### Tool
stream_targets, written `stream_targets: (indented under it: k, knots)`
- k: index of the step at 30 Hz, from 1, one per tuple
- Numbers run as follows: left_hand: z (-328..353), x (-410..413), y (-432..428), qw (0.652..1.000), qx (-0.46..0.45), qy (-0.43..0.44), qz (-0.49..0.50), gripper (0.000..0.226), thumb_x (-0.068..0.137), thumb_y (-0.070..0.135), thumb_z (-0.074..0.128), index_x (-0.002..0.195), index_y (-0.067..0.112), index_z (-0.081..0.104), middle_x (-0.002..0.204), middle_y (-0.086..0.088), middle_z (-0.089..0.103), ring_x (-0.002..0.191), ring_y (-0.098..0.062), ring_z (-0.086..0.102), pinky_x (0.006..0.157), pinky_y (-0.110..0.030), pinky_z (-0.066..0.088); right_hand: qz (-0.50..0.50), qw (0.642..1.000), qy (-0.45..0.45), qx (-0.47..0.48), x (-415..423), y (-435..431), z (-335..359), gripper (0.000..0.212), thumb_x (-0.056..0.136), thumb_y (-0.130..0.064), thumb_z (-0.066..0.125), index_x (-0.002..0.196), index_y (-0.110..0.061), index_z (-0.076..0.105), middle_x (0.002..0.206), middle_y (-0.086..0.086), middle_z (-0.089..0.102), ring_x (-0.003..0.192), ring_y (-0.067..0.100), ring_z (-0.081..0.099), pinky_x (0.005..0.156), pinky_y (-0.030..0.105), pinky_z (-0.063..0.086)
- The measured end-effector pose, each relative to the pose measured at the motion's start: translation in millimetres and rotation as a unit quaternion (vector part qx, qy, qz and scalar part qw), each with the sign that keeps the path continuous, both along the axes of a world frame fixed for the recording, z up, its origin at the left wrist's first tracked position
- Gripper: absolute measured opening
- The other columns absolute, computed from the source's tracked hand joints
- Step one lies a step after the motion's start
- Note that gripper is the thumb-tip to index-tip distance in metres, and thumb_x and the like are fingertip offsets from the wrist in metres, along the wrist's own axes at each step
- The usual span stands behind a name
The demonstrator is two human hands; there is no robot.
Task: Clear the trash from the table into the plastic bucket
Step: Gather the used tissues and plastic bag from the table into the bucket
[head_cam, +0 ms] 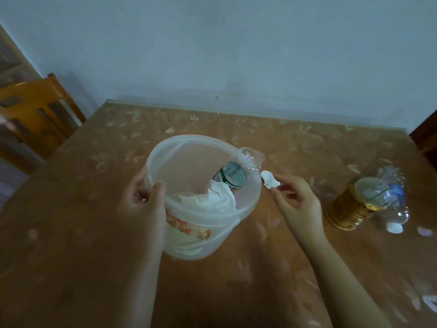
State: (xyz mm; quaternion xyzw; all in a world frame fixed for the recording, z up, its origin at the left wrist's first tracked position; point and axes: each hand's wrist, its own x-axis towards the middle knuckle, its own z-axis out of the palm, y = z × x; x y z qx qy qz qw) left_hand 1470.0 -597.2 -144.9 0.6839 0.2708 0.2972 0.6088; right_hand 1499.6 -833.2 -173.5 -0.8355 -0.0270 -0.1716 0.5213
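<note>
A translucent plastic bucket (186, 147) stands tilted in the middle of the table. Inside it lie a clear bottle with a green label (230, 176) and white crumpled tissue (212, 202). My left hand (144, 204) grips the bucket's near left rim. My right hand (298, 204) pinches a small white paper wad (269, 179) just outside the bucket's right rim. To the right on the table lie a gold-coloured can (343, 209) and a crushed clear bottle (392, 200) with a white cap.
The table (94, 256) carries a brown leaf-patterned cloth. A wooden chair (40, 107) stands at its far left, a dark piece of furniture (425, 136) at the far right. A pale wall lies behind. Small white scraps (429, 301) lie near the right edge.
</note>
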Motion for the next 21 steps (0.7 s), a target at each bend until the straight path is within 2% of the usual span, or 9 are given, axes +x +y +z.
stream_targets:
  k: [3, 5, 8, 10, 12, 17, 21]
  knots:
    - [-2.2, 8.6, -20.3, 1.000, 0.008, -0.005, 0.026, 0.038, 0.069, 0.026, 0.059, 0.104, 0.042, 0.063, 0.067, 0.004, 0.054, 0.055, -0.004, 0.054, 0.058, -0.030, 0.051, -0.001, 0.998, 0.064, -0.030, 30.2, -37.1, -28.8, 0.027, 0.078, -0.012, 0.068, 0.104, -0.017, 0.065, 0.097, -0.001, 0.062, 0.079, 0.003, 0.057, 0.069, 0.004, 0.038]
    - [-2.4, 14.0, -29.8, 0.999, 0.009, 0.000, 0.033, 0.035, 0.067, 0.028, 0.059, 0.095, 0.050, 0.062, 0.062, 0.013, 0.055, 0.053, -0.002, 0.054, 0.054, -0.025, 0.050, 0.011, 0.994, 0.095, -0.044, 49.0, -51.5, -48.4, 0.028, 0.079, -0.015, 0.068, 0.106, -0.018, 0.064, 0.100, -0.002, 0.060, 0.080, 0.004, 0.055, 0.068, 0.009, 0.037]
    - [0.3, 24.8, -38.9, 0.999, 0.021, 0.011, 0.044, 0.032, 0.063, 0.034, 0.060, 0.086, 0.056, 0.063, 0.051, 0.019, 0.052, 0.050, -0.008, 0.050, 0.052, -0.027, 0.047, 0.020, 0.991, 0.118, -0.064, 76.4, -63.8, -76.5, 0.027, 0.079, -0.019, 0.067, 0.106, -0.017, 0.064, 0.098, -0.003, 0.056, 0.088, 0.012, 0.054, 0.074, 0.023, 0.036]
    - [2.7, 33.6, -42.0, 0.998, 0.022, 0.014, 0.059, 0.030, 0.059, 0.038, 0.061, 0.081, 0.058, 0.063, 0.050, 0.021, 0.051, 0.048, -0.007, 0.050, 0.052, -0.030, 0.048, 0.025, 0.988, 0.134, -0.077, 94.1, -66.8, -91.2, 0.025, 0.079, -0.017, 0.066, 0.104, -0.014, 0.064, 0.096, -0.003, 0.054, 0.093, 0.018, 0.054, 0.077, 0.027, 0.037]
    - [2.7, 39.1, -43.5, 0.997, 0.024, 0.013, 0.072, 0.028, 0.058, 0.040, 0.062, 0.079, 0.057, 0.065, 0.049, 0.022, 0.052, 0.048, -0.004, 0.051, 0.051, -0.027, 0.049, 0.035, 0.985, 0.141, -0.097, 110.3, -68.3, -105.1, 0.023, 0.077, -0.012, 0.065, 0.100, -0.010, 0.065, 0.088, -0.005, 0.054, 0.094, 0.024, 0.054, 0.078, 0.030, 0.035]
    - [-0.4, 47.8, -45.4, 0.996, 0.033, -0.011, 0.080, 0.028, 0.064, 0.031, 0.065, 0.083, 0.051, 0.066, 0.048, 0.020, 0.054, 0.039, 0.000, 0.049, 0.041, -0.016, 0.043, 0.044, 0.978, 0.150, -0.139, 142.4, -66.4, -135.2, 0.022, 0.076, -0.013, 0.066, 0.094, -0.001, 0.063, 0.089, 0.019, 0.062, 0.090, 0.037, 0.056, 0.072, 0.026, 0.035]
    - [-5.3, 53.4, -45.7, 0.995, 0.059, -0.019, 0.074, 0.031, 0.069, 0.026, 0.064, 0.092, 0.047, 0.066, 0.048, 0.017, 0.052, 0.037, -0.002, 0.046, 0.040, -0.016, 0.042, 0.025, 0.970, 0.210, -0.122, 156.9, -66.4, -156.7, 0.042, 0.078, -0.025, 0.066, 0.114, -0.006, 0.057, 0.115, 0.016, 0.057, 0.110, 0.034, 0.049, 0.090, 0.042, 0.040]
